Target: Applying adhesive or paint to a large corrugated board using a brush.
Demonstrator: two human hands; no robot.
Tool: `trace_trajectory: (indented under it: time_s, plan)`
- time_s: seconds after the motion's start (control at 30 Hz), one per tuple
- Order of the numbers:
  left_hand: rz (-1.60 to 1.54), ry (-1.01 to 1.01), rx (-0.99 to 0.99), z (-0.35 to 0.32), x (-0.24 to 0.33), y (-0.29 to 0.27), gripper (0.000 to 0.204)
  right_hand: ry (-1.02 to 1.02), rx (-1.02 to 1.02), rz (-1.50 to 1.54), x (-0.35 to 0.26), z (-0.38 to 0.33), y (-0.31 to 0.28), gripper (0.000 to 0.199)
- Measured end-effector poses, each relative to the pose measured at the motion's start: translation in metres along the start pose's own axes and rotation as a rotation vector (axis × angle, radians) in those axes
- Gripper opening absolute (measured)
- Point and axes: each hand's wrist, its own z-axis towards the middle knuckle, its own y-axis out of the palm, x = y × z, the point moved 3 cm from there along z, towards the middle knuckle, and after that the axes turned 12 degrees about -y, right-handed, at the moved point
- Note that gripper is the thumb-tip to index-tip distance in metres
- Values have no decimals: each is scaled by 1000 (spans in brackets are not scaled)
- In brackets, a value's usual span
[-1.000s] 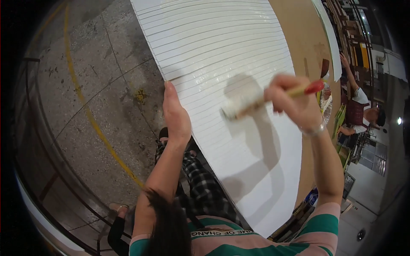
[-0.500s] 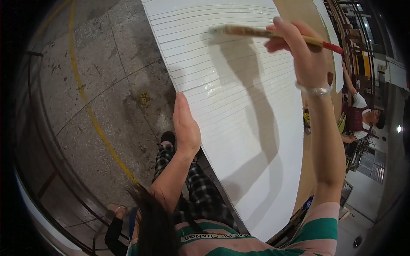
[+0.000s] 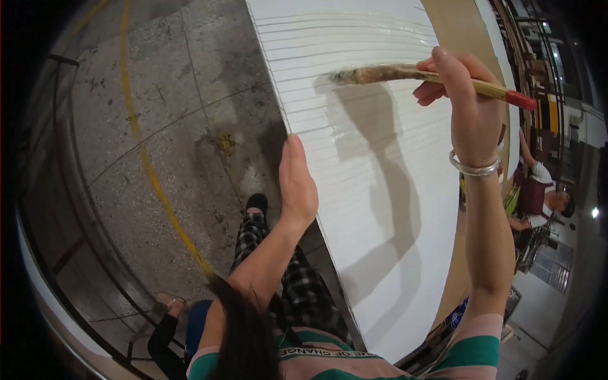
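We grip the paintbrush (image 3: 430,76) in our right hand (image 3: 462,107), its long axis nearly level, bristles pointing left over the white grooved panel (image 3: 380,209). Our left hand (image 3: 296,180) lies open, flat against the panel's left edge, above the concrete floor (image 3: 158,126).

The left hand (image 3: 297,183) is resting on the panel's (image 3: 373,190) left edge; the right hand (image 3: 465,104) is holding the brush (image 3: 405,75) above it.

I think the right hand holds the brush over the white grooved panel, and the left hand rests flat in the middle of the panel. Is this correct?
Not quite. In the head view the left hand rests on the left edge of the white grooved panel, not its middle. The right hand does hold the brush over the panel.
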Motion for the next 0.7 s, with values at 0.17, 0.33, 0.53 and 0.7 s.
trace_trajectory:
  time_s: [0.17,0.33,0.53,0.7]
  plan:
    - [-27,-31,12,-1,1,5,54,-76,29,-98,2,22,17,27]
    - [-21,-37,-3,2,-1,1,53,-68,-184,-267,2,19,22,27]
    - [-10,-30,20,1,3,6,52,-103,-54,-186,-5,32,24,24]
    - [10,-25,33,0,2,1,52,-171,-239,-242,-3,22,22,23]
